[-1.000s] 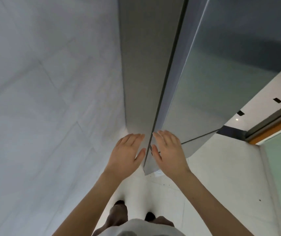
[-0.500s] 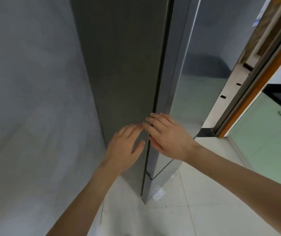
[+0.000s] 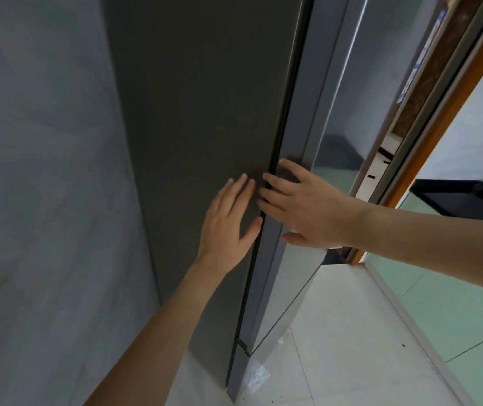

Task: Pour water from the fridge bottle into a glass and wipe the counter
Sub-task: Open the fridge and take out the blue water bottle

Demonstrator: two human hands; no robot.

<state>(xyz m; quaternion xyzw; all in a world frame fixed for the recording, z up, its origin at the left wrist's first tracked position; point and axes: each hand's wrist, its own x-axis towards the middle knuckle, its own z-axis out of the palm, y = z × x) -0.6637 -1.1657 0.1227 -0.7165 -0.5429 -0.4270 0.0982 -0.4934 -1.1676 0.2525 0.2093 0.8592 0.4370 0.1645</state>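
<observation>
A tall grey fridge [image 3: 205, 98] stands in front of me, seen from its side corner, with its glossy door [image 3: 331, 142] closed. My left hand [image 3: 228, 218] lies flat with straight fingers against the fridge's dark side panel. My right hand [image 3: 301, 206] reaches across the door edge, its fingertips at the dark seam between door and body. No bottle, glass or cloth is in view.
A grey wall [image 3: 44, 171] closes off the left. White floor tiles [image 3: 337, 347] lie to the lower right. An orange-framed doorway [image 3: 427, 136] and green cabinet fronts [image 3: 454, 312] under a black counter [image 3: 462, 197] are at the right.
My view has tilted up from the floor toward the fridge. Both hands have risen along the fridge corner, and the right fingertips have reached the door seam.
</observation>
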